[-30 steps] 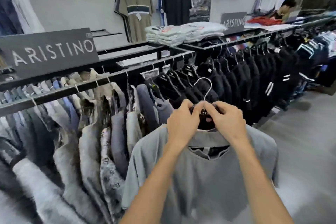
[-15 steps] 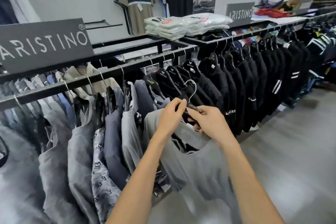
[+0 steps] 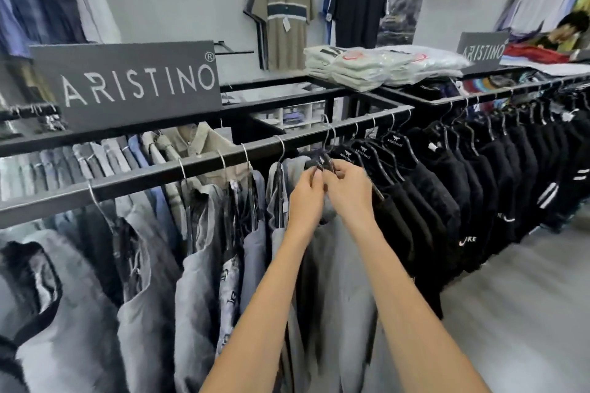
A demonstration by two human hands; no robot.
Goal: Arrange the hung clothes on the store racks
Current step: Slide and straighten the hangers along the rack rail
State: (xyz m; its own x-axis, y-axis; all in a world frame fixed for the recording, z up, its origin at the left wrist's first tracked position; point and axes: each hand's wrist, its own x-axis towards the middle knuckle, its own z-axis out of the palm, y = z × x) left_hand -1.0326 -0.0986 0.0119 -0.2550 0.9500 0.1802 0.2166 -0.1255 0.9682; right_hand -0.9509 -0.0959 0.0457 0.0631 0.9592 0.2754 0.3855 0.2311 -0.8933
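Observation:
A grey T-shirt (image 3: 338,281) hangs on a black hanger (image 3: 321,163), held up at the black rack rail (image 3: 153,172). The hanger's metal hook (image 3: 329,134) reaches over the rail between the grey shirts and the black shirts. My left hand (image 3: 306,198) pinches the hanger's left side. My right hand (image 3: 349,190) grips the hanger's neck and right arm. Grey and patterned shirts (image 3: 204,249) hang to the left on the same rail. Black shirts (image 3: 447,195) on branded hangers fill the rail to the right.
A dark brand sign (image 3: 134,83) stands on the rack top at left, a second one (image 3: 483,49) at right. Folded packed shirts (image 3: 376,65) are stacked on the rack top. Polo shirts (image 3: 282,14) hang on the back wall. Grey floor (image 3: 526,313) lies to the right.
Both hands lifted the grey T-shirt on its hanger from in front of me up to the rail. The shirt turned edge-on and its hook now reaches over the rail.

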